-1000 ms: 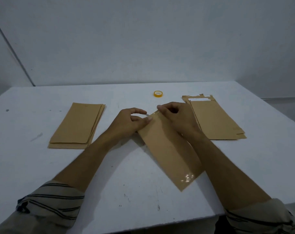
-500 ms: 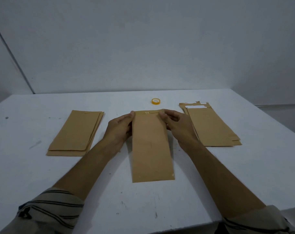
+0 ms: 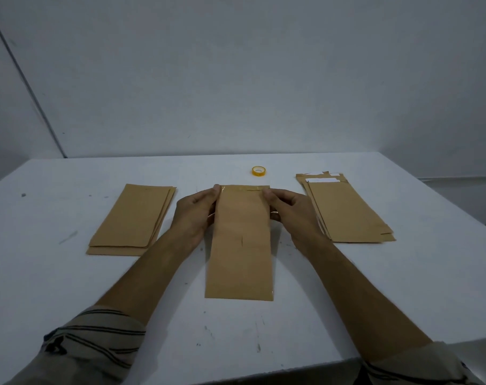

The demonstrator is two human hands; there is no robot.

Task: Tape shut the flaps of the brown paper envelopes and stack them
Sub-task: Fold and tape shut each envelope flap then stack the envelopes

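The left hand (image 3: pixel 196 215) and the right hand (image 3: pixel 291 215) each pinch a top edge of the long brown paper envelope (image 3: pixel 241 245), thumbs beside its glossy taped flap. A second ago it lay slanted. Now it lies square on the white counter (image 3: pixel 69 287) between two envelope piles, so the flap looks sealed and stacking seems next.

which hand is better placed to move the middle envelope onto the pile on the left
Left, probably. The left hand grips the envelope at its left edge and lies right beside the left pile. The right hand holds the far edge and would have to reach across the envelope.
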